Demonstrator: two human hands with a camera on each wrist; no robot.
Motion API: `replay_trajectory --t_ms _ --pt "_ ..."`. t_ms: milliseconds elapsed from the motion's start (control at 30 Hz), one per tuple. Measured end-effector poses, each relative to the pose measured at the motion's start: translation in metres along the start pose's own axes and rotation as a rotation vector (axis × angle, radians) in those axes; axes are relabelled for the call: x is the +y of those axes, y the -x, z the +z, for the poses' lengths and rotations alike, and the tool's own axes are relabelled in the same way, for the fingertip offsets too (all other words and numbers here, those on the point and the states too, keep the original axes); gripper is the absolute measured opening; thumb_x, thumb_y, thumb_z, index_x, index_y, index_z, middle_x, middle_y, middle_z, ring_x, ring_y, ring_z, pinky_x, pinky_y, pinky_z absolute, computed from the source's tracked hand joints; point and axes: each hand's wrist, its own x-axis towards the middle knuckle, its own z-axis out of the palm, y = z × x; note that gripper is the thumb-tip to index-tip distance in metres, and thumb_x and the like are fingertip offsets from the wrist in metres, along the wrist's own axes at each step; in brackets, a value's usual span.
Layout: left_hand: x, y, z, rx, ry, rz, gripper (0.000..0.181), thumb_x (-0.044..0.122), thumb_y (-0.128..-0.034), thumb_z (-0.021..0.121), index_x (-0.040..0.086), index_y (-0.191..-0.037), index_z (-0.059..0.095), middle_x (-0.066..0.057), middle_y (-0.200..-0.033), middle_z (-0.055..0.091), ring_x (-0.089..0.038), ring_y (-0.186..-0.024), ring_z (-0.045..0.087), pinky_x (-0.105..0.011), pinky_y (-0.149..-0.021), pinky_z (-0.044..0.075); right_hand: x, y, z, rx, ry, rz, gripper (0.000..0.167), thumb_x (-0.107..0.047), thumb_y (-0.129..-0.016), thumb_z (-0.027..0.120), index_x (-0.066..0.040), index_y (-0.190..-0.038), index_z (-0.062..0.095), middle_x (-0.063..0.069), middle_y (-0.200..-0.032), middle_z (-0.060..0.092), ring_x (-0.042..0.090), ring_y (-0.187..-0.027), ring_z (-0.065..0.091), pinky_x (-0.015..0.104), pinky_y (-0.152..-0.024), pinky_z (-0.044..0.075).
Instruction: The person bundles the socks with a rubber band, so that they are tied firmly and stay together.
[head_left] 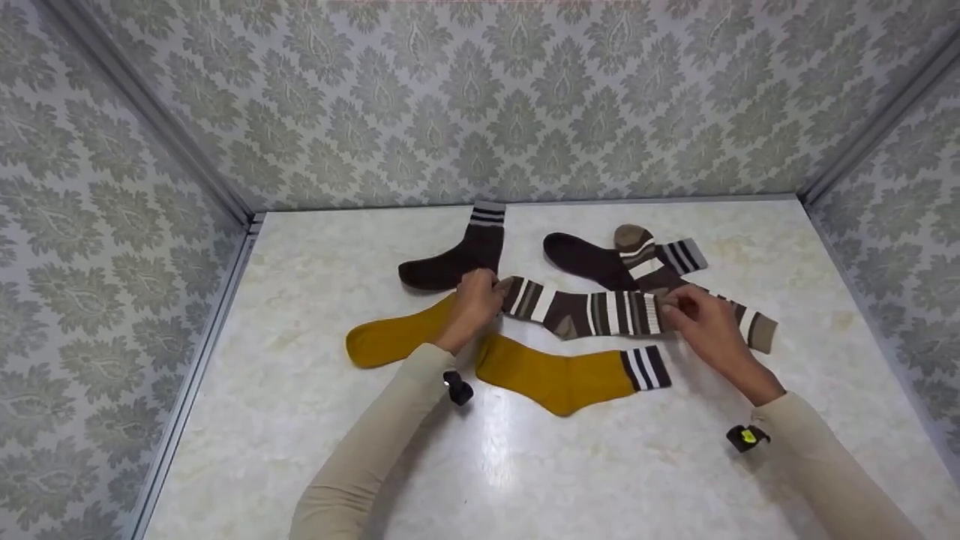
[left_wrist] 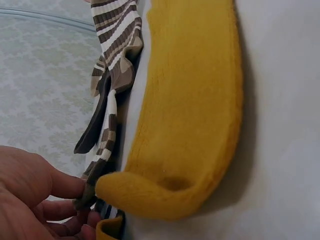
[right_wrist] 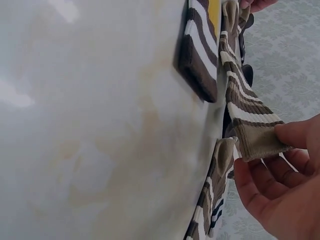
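Note:
A striped brown, white and tan sock (head_left: 611, 313) stretches sideways between my two hands. My left hand (head_left: 477, 301) pinches its toe end; in the left wrist view the thumb and fingers of that hand (left_wrist: 40, 200) close on the toe. My right hand (head_left: 701, 322) pinches the tan cuff edge, and the right wrist view shows the thumb over the cuff (right_wrist: 260, 142) with fingers beneath. Just below lies a mustard sock (head_left: 562, 375) with a black-and-white striped cuff. Another mustard sock (head_left: 394, 337) is partly hidden behind my left hand.
A dark brown sock (head_left: 450, 259) with a grey striped cuff lies at the back. Right of it, a second dark sock (head_left: 581, 255) lies under another striped sock (head_left: 637, 251). Patterned walls (head_left: 480, 105) enclose the white table (head_left: 562, 480) at the back and sides.

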Motion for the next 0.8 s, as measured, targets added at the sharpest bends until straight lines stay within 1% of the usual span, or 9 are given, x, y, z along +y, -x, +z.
replay_trajectory --t_ms 67,167,300,367,433,500,533,667,800 --pt "-0.007 -0.003 0.002 -0.004 0.031 0.01 0.014 0.012 -0.1002 0.081 0.007 -0.091 0.071 -0.005 -0.089 0.069 -0.02 -0.079 0.065 -0.033 -0.069 0.055 -0.002 0.0 -0.002 0.017 -0.002 -0.021 0.01 -0.006 -0.106 0.072 0.001 -0.114 0.074 0.015 -0.107 0.075 0.006 -0.094 0.065 0.01 -0.08 0.048" --pt "-0.014 -0.002 -0.001 -0.021 0.12 0.03 0.016 0.01 -0.0972 0.084 0.01 -0.093 0.068 -0.004 -0.09 0.069 -0.017 -0.074 0.069 -0.031 -0.065 0.058 -0.006 0.001 -0.006 0.047 -0.02 -0.045 0.009 -0.005 -0.106 0.073 0.001 -0.113 0.075 0.014 -0.105 0.076 0.005 -0.091 0.066 0.01 -0.078 0.048" --pt "-0.015 0.01 -0.012 -0.047 0.234 0.059 0.021 0.012 -0.0941 0.089 0.011 -0.095 0.067 -0.002 -0.083 0.066 -0.015 -0.062 0.068 -0.03 -0.057 0.056 -0.013 0.003 -0.01 0.082 -0.031 -0.067 0.009 -0.002 -0.104 0.075 0.001 -0.113 0.075 0.013 -0.103 0.075 0.004 -0.089 0.066 0.01 -0.076 0.049" --pt "-0.001 0.026 -0.027 -0.066 0.291 0.056 0.02 0.012 -0.0946 0.089 0.009 -0.097 0.069 -0.003 -0.081 0.066 -0.019 -0.062 0.068 -0.03 -0.057 0.055 -0.017 0.005 -0.012 0.098 -0.028 -0.073 0.009 -0.001 -0.104 0.075 0.002 -0.112 0.075 0.012 -0.102 0.075 0.004 -0.088 0.066 0.01 -0.075 0.049" --pt "0.014 0.045 -0.042 -0.066 0.335 0.062 0.018 0.012 -0.0961 0.087 0.006 -0.099 0.071 -0.004 -0.08 0.066 -0.022 -0.066 0.068 -0.028 -0.059 0.053 -0.02 0.008 -0.014 0.106 -0.027 -0.077 0.009 -0.001 -0.103 0.076 0.001 -0.112 0.075 0.012 -0.102 0.075 0.003 -0.088 0.066 0.009 -0.074 0.05" --pt "0.03 0.064 -0.057 -0.074 0.388 0.06 0.014 0.01 -0.0993 0.083 0.003 -0.1 0.071 -0.004 -0.08 0.066 -0.024 -0.067 0.066 -0.026 -0.059 0.052 -0.023 0.012 -0.016 0.11 -0.034 -0.082 0.009 -0.001 -0.103 0.077 0.001 -0.111 0.076 0.012 -0.103 0.075 0.002 -0.089 0.067 0.009 -0.074 0.05" --pt "0.041 0.075 -0.065 -0.081 0.41 0.049 0.012 0.008 -0.1012 0.08 0.002 -0.101 0.071 -0.005 -0.081 0.066 -0.025 -0.069 0.066 -0.025 -0.061 0.052 -0.024 0.014 -0.017 0.11 -0.042 -0.082 0.009 -0.001 -0.102 0.077 0.0 -0.112 0.076 0.011 -0.103 0.075 0.002 -0.09 0.067 0.009 -0.074 0.05" --pt "0.046 0.093 -0.07 -0.102 0.485 0.033 0.01 0.004 -0.1055 0.072 0.002 -0.098 0.066 -0.003 -0.08 0.061 -0.02 -0.069 0.059 -0.024 -0.061 0.049 -0.028 0.022 -0.019 0.106 -0.053 -0.089 0.011 -0.001 -0.102 0.077 -0.002 -0.113 0.077 0.011 -0.104 0.075 0.0 -0.092 0.068 0.008 -0.075 0.05" --pt "0.044 0.107 -0.071 -0.134 0.531 0.007 0.009 0.001 -0.1033 0.069 0.002 -0.095 0.066 -0.003 -0.079 0.063 -0.022 -0.07 0.061 -0.028 -0.063 0.052 -0.03 0.029 -0.02 0.1 -0.038 -0.101 0.013 0.001 -0.102 0.077 -0.003 -0.114 0.077 0.012 -0.103 0.075 0.002 -0.09 0.067 0.009 -0.076 0.049"
